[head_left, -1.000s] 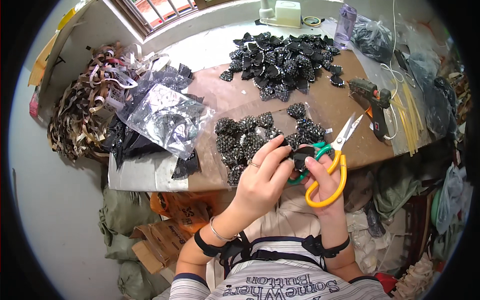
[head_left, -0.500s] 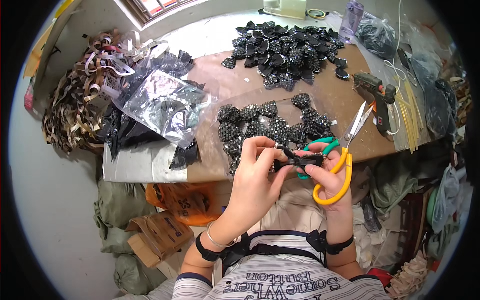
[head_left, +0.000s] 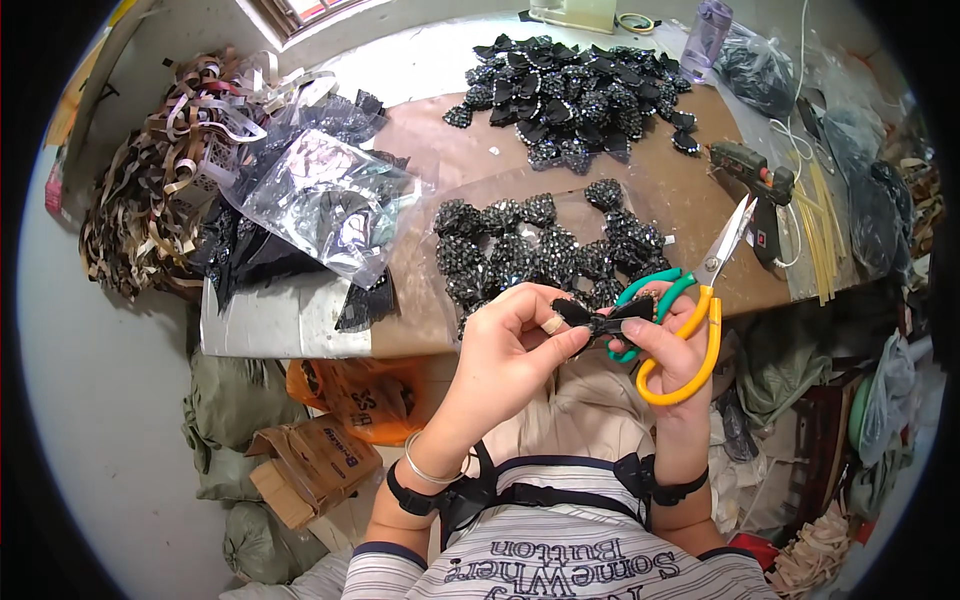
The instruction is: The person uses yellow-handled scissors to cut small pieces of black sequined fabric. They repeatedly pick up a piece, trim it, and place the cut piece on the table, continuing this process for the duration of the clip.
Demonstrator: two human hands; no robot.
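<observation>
Between both hands, above my lap at the table's front edge, is a black bow (head_left: 603,322) with its plain back side up. My left hand (head_left: 512,345) pinches its left part between thumb and forefinger. The thumb of my right hand (head_left: 672,345) presses on the bow's right part. Hooked on the right hand's fingers are scissors (head_left: 712,265) with one green and one yellow handle, blades parted slightly and pointing up and away. Just beyond the hands, dark beaded bows (head_left: 545,250) lie on clear plastic sheeting.
A heap of black bows (head_left: 570,100) sits at the back. To the right are a glue gun (head_left: 755,190), yellow sticks (head_left: 825,235) and a purple bottle (head_left: 706,40). Clear plastic bags (head_left: 330,200) and a ribbon pile (head_left: 160,180) take up the left. Below stands a cardboard box (head_left: 315,465).
My left fingers have opened out a little, and more of the bow's left part shows. The right hand has shifted slightly right, and the scissors have moved right with it.
</observation>
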